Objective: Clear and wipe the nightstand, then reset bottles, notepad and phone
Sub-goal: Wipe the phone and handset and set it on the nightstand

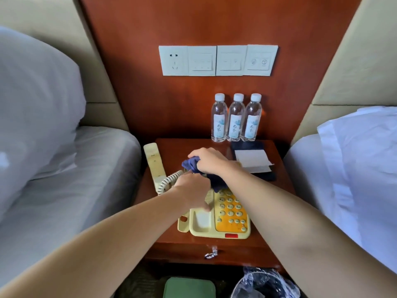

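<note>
On the wooden nightstand (pixel 176 239) stands a cream phone base (pixel 217 220) with an orange keypad. Its handset (pixel 153 162) lies off the cradle at the left edge, joined by a coiled cord (pixel 167 180). My right hand (pixel 211 160) is closed on a bunched blue cloth (pixel 193 165) above the top of the phone. My left hand (pixel 193 190) rests on the upper left of the phone base, fingers pressing down on it. Three water bottles (pixel 236 118) stand in a row at the back. A white notepad (pixel 253 160) lies on a dark folder at the right.
Beds with white linen flank the nightstand, a pillow (pixel 36 93) at the left. Wall switches and a socket (pixel 217 60) sit above. Below, a drawer pull (pixel 211 254), a green object (pixel 189 288) and a lined bin (pixel 264 284) stand on the floor.
</note>
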